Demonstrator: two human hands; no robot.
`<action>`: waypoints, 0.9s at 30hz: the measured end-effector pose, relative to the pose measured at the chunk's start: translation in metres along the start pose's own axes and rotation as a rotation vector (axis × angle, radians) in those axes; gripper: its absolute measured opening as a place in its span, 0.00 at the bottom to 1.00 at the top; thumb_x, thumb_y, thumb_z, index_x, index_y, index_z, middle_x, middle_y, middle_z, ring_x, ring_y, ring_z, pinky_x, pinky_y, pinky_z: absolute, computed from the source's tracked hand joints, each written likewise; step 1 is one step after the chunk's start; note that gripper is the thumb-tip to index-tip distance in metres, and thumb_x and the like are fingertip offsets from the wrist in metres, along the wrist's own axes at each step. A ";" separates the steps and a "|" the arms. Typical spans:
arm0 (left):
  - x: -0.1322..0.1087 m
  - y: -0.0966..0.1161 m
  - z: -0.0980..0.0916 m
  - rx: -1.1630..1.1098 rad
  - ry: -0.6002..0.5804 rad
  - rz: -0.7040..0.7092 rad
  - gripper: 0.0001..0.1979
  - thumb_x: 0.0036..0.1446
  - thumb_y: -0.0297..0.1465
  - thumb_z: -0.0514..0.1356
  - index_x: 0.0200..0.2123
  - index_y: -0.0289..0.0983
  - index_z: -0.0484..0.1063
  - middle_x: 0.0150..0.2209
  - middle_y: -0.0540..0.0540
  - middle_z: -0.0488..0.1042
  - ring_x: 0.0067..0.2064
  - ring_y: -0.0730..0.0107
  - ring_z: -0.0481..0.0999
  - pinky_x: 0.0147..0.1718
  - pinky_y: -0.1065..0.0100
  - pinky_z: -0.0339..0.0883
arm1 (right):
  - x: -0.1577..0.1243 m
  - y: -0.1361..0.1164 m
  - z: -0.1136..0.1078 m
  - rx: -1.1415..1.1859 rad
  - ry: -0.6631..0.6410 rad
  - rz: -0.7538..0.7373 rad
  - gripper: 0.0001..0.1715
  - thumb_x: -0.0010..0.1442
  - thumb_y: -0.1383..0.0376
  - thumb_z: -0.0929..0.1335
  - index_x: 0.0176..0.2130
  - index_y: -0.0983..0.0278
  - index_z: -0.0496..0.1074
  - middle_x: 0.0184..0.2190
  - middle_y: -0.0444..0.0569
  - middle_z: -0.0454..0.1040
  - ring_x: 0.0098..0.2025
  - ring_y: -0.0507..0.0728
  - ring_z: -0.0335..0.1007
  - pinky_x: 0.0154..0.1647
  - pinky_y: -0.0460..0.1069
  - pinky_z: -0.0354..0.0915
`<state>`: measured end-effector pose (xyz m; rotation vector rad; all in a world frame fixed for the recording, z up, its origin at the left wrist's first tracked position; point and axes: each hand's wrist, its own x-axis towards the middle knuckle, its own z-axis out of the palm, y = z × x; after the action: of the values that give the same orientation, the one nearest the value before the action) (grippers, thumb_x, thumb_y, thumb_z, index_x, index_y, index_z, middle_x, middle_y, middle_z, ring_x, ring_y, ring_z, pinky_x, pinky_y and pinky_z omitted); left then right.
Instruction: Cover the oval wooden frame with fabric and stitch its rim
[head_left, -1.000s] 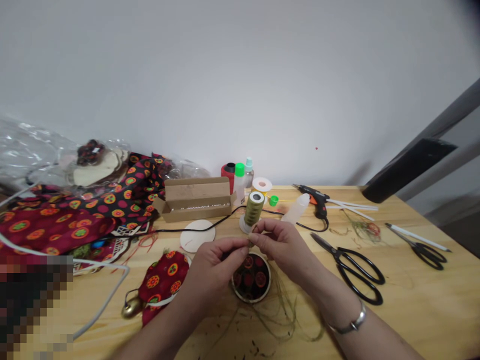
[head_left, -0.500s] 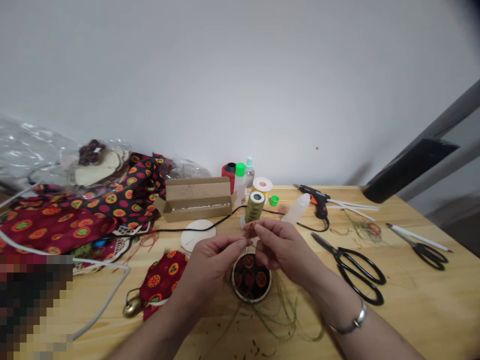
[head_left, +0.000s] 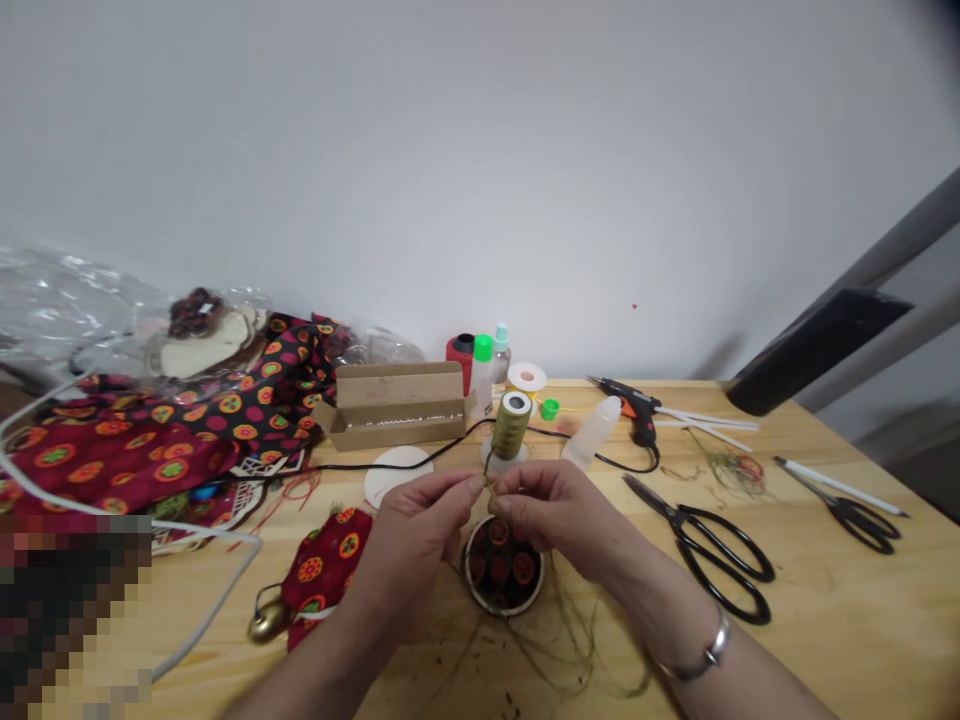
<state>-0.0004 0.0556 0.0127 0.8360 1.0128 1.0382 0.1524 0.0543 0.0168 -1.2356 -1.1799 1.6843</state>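
Note:
Above a round piece of dark patterned fabric with a pale rim point(head_left: 504, 568), my two hands meet with their fingertips close together. My left hand point(head_left: 421, 525) is closed in a pinch on an olive-green thread. Opposite it, my right hand point(head_left: 562, 508) also pinches this thread, and a short length shows between the fingers. Long loose green threads point(head_left: 581, 640) trail over the table beside the round piece. Just behind my hands stands a spool of olive thread point(head_left: 511, 428). The fingertips partly cover the thread and the upper edge of the round piece.
Large black-handled scissors point(head_left: 705, 545) lie right of my right arm, with smaller scissors point(head_left: 851, 510) beyond. A glue gun point(head_left: 634, 405), a cardboard box point(head_left: 397, 430) and a translucent bottle point(head_left: 592, 435) are behind. Patterned fabric point(head_left: 135, 455) and a brass bell point(head_left: 268, 622) are left.
My right hand has turned and lowered, its fingers now closer round the thread next to my left fingertips. The view has tilted up slightly.

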 end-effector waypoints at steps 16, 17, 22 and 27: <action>0.006 -0.003 -0.004 -0.075 0.047 -0.026 0.11 0.47 0.35 0.63 0.21 0.34 0.68 0.14 0.58 0.59 0.14 0.86 0.48 0.13 0.78 0.39 | -0.022 -0.019 -0.007 -0.228 0.104 -0.579 0.11 0.61 0.63 0.62 0.28 0.63 0.66 0.33 0.47 0.66 0.36 0.53 0.62 0.38 0.48 0.59; 0.006 -0.003 -0.004 -0.068 0.042 -0.020 0.11 0.48 0.35 0.63 0.21 0.33 0.68 0.15 0.57 0.61 0.14 0.87 0.48 0.13 0.77 0.39 | -0.025 -0.019 -0.006 -0.202 0.063 -0.556 0.12 0.61 0.62 0.62 0.27 0.63 0.66 0.29 0.45 0.65 0.31 0.51 0.61 0.33 0.47 0.59; 0.008 -0.003 -0.004 -0.083 0.060 -0.019 0.11 0.47 0.36 0.63 0.23 0.33 0.71 0.17 0.55 0.67 0.13 0.88 0.46 0.12 0.78 0.38 | -0.046 -0.025 -0.001 -0.367 -0.167 -0.477 0.10 0.57 0.62 0.66 0.26 0.64 0.70 0.20 0.42 0.65 0.23 0.49 0.59 0.24 0.44 0.56; 0.011 -0.003 -0.006 -0.120 0.061 -0.044 0.12 0.45 0.36 0.64 0.22 0.31 0.73 0.17 0.54 0.67 0.13 0.89 0.45 0.11 0.79 0.37 | -0.053 -0.017 0.012 -0.705 -0.441 -0.454 0.07 0.55 0.62 0.68 0.28 0.57 0.76 0.23 0.42 0.71 0.27 0.50 0.67 0.27 0.44 0.59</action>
<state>-0.0034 0.0657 0.0048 0.6852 1.0058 1.0809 0.1558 0.0085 0.0495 -0.8670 -2.2632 1.2521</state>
